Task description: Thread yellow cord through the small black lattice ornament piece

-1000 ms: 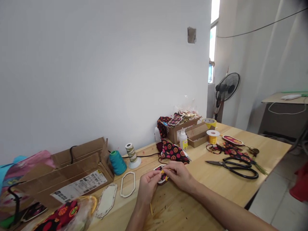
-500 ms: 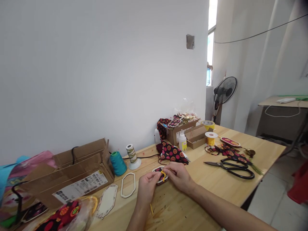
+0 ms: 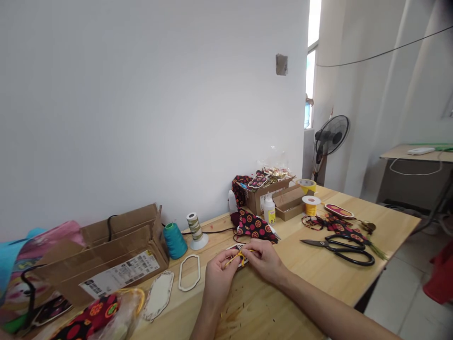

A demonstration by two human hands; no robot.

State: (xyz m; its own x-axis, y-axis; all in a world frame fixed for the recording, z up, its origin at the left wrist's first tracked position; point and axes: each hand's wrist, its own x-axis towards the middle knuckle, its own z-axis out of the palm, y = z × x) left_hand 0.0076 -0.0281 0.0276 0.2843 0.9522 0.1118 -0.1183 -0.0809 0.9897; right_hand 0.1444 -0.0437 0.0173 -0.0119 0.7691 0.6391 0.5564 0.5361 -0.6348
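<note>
Head view gave me both bare hands close together over the near middle of the wooden table (image 3: 300, 297). I saw the left hand (image 3: 220, 278) pinching yellow cord (image 3: 242, 255) between thumb and forefinger, and the right hand (image 3: 267, 260) nipping the same cord just beside it. Below the fingertips sat a white-rimmed patterned piece (image 3: 236, 248), partly covered by the hands; from my distance I couldn't quite tell whether either hand touched it. Just beyond, patterned fabric (image 3: 253, 224) lay near a glue bottle (image 3: 269, 211). To the right, black-handled scissors (image 3: 331, 246) lay with their blades toward the hands, and a spool of yellow cord (image 3: 311, 209) stood farther off. On the left I had a white frame (image 3: 181, 275) flat on the wood and a teal thread cone (image 3: 175, 242) upright behind it.
</note>
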